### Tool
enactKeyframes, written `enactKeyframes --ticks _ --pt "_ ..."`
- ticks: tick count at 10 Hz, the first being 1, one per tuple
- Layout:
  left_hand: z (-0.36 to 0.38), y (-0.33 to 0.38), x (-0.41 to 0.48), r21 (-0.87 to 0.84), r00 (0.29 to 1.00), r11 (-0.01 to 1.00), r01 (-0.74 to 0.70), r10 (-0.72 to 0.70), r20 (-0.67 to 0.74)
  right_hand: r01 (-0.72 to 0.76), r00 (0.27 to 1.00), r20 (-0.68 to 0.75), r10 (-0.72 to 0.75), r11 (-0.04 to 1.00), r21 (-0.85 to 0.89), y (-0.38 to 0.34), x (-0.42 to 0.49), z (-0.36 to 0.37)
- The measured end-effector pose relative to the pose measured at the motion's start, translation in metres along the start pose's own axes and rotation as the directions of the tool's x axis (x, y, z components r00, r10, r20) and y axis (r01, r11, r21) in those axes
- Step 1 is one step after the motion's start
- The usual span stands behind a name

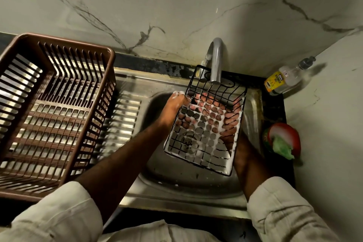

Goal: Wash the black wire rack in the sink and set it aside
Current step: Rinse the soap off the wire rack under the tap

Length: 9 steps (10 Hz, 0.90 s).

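White suds coat the black wire rack (205,124), which is held tilted over the bowl of the sink (176,180), its far end just under the spout of the tap (216,61). The left hand (174,104) reaches in from the lower left with the forearm stretched out and pinches the rack's upper left rim, thumb on top and fingers tucked beneath the mesh. The right hand (228,125) comes up from the lower right and lies under the rack's right side (seen only through the soapy grid). Whether it clasps the rim or merely props it from below cannot be told. Both pale sleeves (59,214) are pushed back from the wrists.

Part of the drain (188,141) shows through the wires. Any stream from the tap is too faint to make out.

A brown slatted basket (82,68) stands on the ribbed steel draining board (125,120) to the left, cut off by the frame edge. At the right, on the dark counter edge, a dishwash bottle (282,80) lies on its side in the corner, and nearer sits a red tub with a green scrub pad (282,148). Veined marble wall (137,6) rises behind.
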<state>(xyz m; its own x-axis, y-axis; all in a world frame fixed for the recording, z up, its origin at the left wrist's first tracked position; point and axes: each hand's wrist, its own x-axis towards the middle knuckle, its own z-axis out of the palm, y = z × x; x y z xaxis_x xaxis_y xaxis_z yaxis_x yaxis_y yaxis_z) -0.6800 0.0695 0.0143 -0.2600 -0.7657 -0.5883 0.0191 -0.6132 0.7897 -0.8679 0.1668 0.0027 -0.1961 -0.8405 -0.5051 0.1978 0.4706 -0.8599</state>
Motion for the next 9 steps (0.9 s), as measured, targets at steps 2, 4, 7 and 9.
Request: enactKeyframes --ticks 2,4,7,9 --pt "0.003 -0.001 0.002 0.036 0.999 0.999 -0.035 0.033 0.037 -0.055 0.998 -0.032 0.052 0.994 -0.092 -0.003 0.000 -0.011" --pt "0.003 -0.008 0.007 0.057 0.998 0.997 -0.049 0.048 0.031 -0.020 0.999 0.040 0.012 0.973 0.228 -0.019 0.019 0.003" --pt "-0.003 -0.014 0.003 0.009 0.997 1.000 -0.025 0.024 0.069 -0.188 0.982 0.022 0.188 0.950 0.249 -0.013 0.011 -0.003" --pt "-0.004 -0.021 0.000 -0.001 0.996 1.000 0.026 -0.026 0.086 -0.157 0.988 0.049 0.149 0.961 0.229 -0.002 0.004 0.000"
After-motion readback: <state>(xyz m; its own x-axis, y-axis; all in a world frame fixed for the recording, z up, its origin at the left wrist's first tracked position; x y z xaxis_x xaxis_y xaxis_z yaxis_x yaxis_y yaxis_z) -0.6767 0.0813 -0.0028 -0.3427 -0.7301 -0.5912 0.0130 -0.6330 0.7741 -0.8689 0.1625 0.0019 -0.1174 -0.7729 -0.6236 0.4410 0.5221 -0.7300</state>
